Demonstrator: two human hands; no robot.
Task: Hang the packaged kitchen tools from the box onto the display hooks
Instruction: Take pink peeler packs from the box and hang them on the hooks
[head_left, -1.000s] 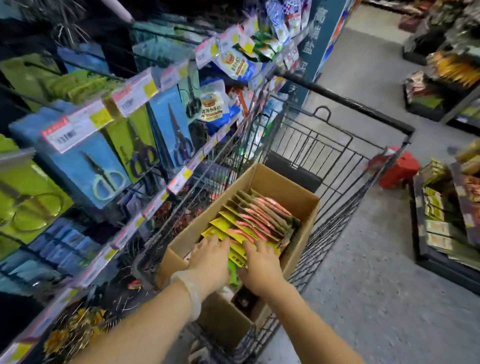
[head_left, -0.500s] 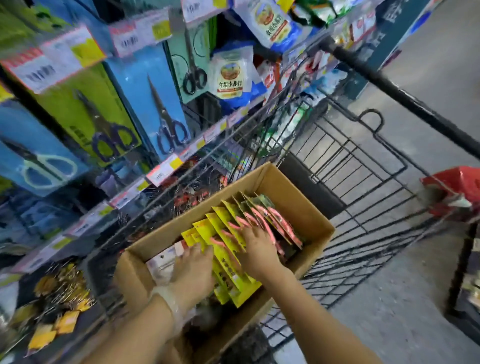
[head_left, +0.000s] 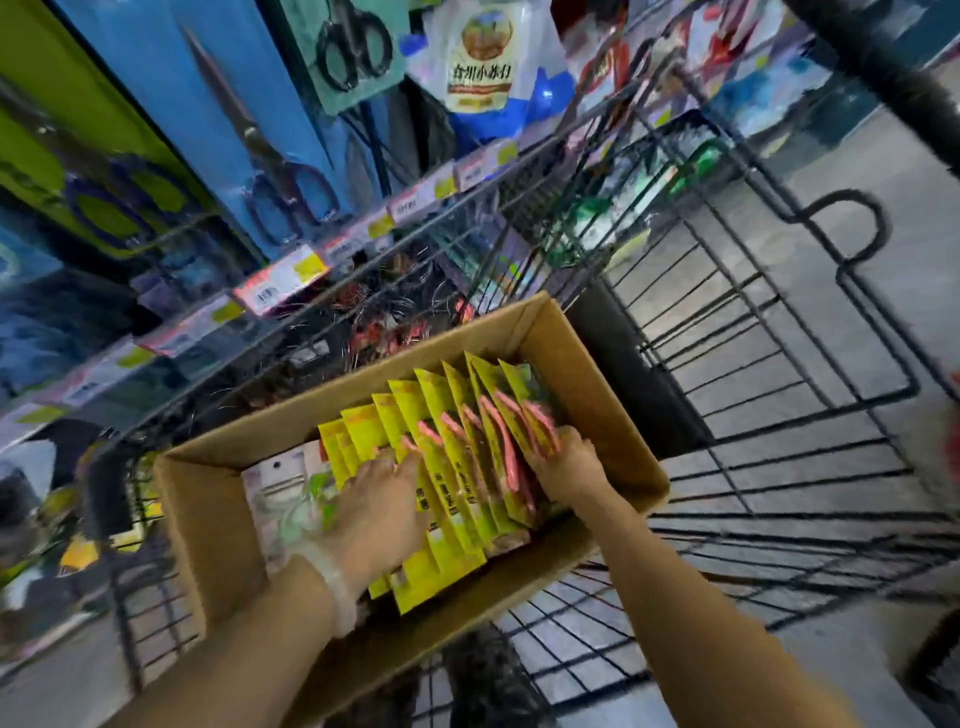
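Note:
An open cardboard box (head_left: 208, 519) sits in a wire shopping cart. A fanned row of yellow packs (head_left: 447, 410), each holding a pink-handled tool, stands inside it. Some white packs (head_left: 280, 483) lie at the box's left end. My left hand (head_left: 374, 509) rests flat on the near end of the yellow row, fingers spread over the packs. My right hand (head_left: 569, 465) is at the far end of the row, with its fingers curled over the lower edge of the last packs. The display rack with hanging blue scissors packs (head_left: 249, 130) is to the left, blurred.
The cart's black handle bar (head_left: 893, 73) crosses the top right, with grey floor beyond the wire walls. Price tags (head_left: 280, 280) line the rack's rails just left of the cart. A white and blue bag (head_left: 480, 67) hangs above.
The view has dropped closer to the box. My right hand has slid along the row to its far end. My left hand has moved up onto the near yellow packs.

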